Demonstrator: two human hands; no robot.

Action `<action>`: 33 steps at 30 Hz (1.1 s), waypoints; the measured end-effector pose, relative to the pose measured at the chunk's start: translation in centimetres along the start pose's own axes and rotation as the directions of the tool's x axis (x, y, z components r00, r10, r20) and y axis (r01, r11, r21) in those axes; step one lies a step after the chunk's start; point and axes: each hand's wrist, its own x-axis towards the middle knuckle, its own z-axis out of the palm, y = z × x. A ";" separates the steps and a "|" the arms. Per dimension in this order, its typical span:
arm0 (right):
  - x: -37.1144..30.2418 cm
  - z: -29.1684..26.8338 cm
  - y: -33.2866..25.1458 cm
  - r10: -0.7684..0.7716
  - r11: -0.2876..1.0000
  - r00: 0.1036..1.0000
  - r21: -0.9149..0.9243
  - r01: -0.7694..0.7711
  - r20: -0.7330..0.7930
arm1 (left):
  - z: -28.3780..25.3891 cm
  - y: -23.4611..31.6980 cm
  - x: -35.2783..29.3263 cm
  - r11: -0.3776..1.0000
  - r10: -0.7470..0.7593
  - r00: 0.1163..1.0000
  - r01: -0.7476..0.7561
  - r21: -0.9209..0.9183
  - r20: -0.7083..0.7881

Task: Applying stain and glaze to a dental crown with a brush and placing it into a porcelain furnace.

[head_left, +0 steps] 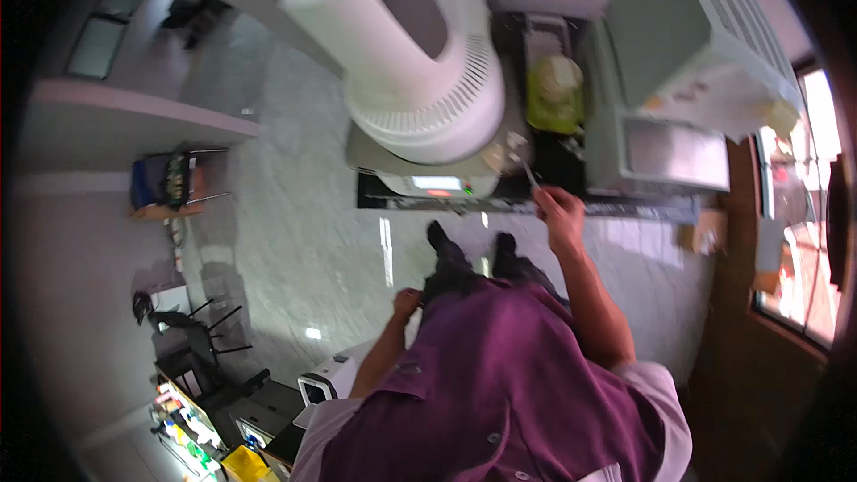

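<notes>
My right hand (pixel 561 212) is closed on a thin, pale, stick-like tool (pixel 530 177) at the front edge of a dark counter (pixel 561 165). The tool's far end points at small pale scraps (pixel 516 143), beside the base of a large white machine (pixel 428 103). That machine has a rounded, vented lower part and a front panel with a lit display (pixel 437 184). My left hand (pixel 408 303) hangs low beside my left thigh, its fingers curled, with nothing visible in them.
Right of the machine lies a yellow-green tray (pixel 554 112) with a pale round thing (pixel 560 78) on it. A grey cabinet-like unit (pixel 661 152) stands farther right, before a window (pixel 808 214). Behind on the left are a black chair (pixel 192 330) and a cluttered desk (pixel 214 419).
</notes>
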 end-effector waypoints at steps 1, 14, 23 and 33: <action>0.1 -0.4 0.5 -0.026 0.999 0.998 0.041 0.028 -0.062 | 1.3 1.2 0.7 0.971 -0.240 0.964 0.236 -0.049 -0.111; 0.8 -1.0 1.3 -0.029 0.998 0.999 0.055 0.031 -0.035 | 0.8 6.7 -0.5 0.962 -0.273 0.945 0.266 -0.063 -0.181; 0.6 -1.1 0.9 -0.057 0.998 0.998 -0.016 0.057 -0.034 | 1.3 6.3 -0.8 0.949 -0.314 0.939 0.314 -0.024 -0.138; 0.9 -0.9 0.8 -0.091 0.996 0.993 -0.023 0.089 -0.076 | 0.5 6.4 -0.1 0.950 -0.283 0.954 0.266 -0.163 -0.098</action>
